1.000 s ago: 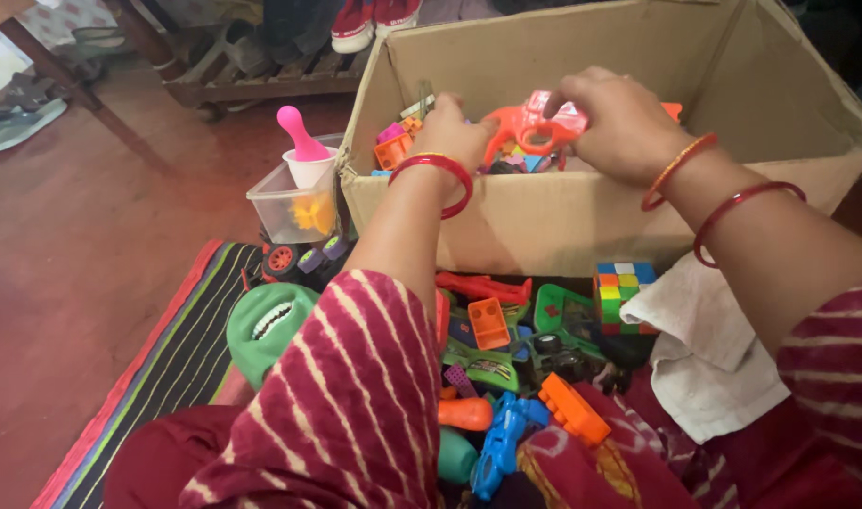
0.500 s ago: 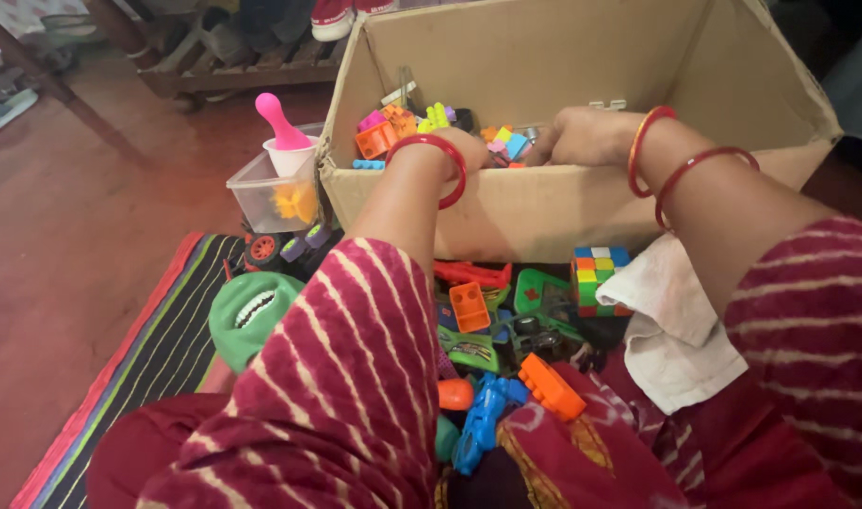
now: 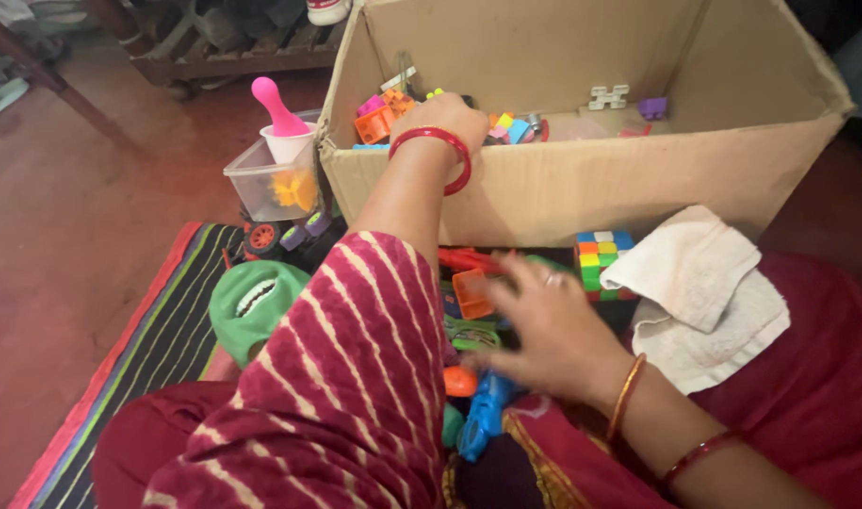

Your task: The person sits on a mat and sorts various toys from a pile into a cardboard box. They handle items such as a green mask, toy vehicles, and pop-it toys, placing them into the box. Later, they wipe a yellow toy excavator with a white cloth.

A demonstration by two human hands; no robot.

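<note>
The left hand (image 3: 455,118) is rested on the cardboard box's (image 3: 582,188) near rim, grip unclear, while the right hand (image 3: 544,325) is spread over the toy pile (image 3: 473,311).

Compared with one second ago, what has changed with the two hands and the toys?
The right hand let go of the orange toy inside the box, came out and moved down to the toy pile in the lap, fingers spread over it. The orange toy is out of sight now. The left hand stayed in the box; the cloth and colour cube stayed where they were.
</note>
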